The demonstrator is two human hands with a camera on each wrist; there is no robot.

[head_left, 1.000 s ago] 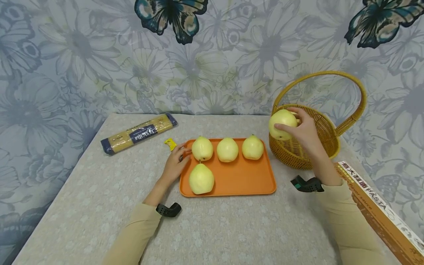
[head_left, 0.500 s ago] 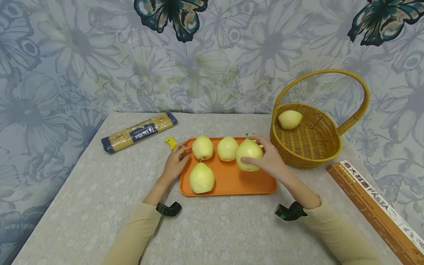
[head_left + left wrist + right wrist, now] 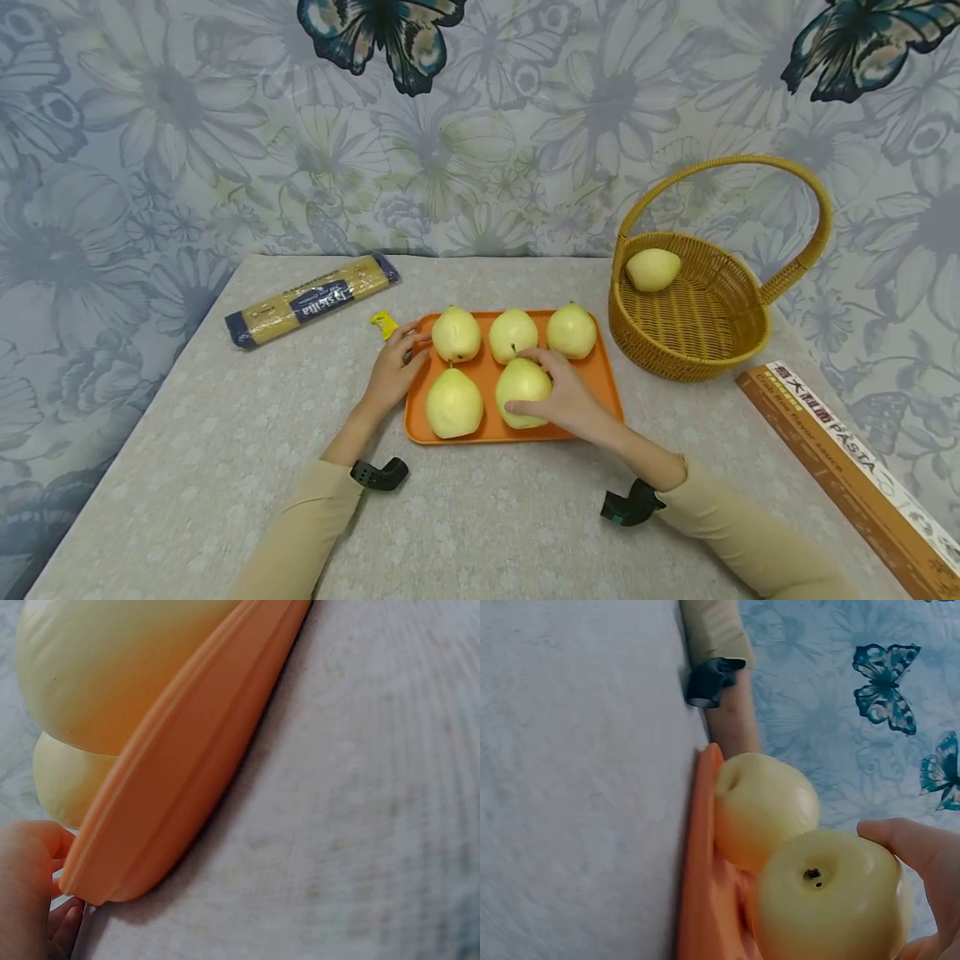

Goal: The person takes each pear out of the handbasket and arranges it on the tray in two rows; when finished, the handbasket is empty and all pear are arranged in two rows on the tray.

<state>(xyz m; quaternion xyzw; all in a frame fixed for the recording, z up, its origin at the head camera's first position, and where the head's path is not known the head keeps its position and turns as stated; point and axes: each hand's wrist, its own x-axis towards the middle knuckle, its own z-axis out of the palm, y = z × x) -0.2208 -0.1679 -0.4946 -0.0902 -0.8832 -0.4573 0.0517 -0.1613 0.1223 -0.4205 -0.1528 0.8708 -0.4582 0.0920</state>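
My right hand (image 3: 566,400) grips a pale yellow-green pear (image 3: 521,390) over the front middle of the orange tray (image 3: 491,433), thumb and fingers around its sides. Whether that pear touches the tray cannot be told. My left hand (image 3: 392,371) holds the tray's left rim; its fingers (image 3: 64,911) show at the tray corner in the left wrist view. A second pear (image 3: 454,404) stands at the tray's front left. Along the back of the tray stand a left pear (image 3: 456,335), a middle pear (image 3: 513,333) and a right pear (image 3: 572,332).
A wicker basket (image 3: 690,337) with a tall handle stands right of the tray, one pear (image 3: 652,270) inside it. A long pasta box (image 3: 847,467) lies at the right. A spaghetti packet (image 3: 311,302) and a small yellow wrapped item (image 3: 384,323) lie at the left.
My right hand has carried the pear from the basket leftward and down to the tray's front middle. My left hand stays at the tray's left rim.
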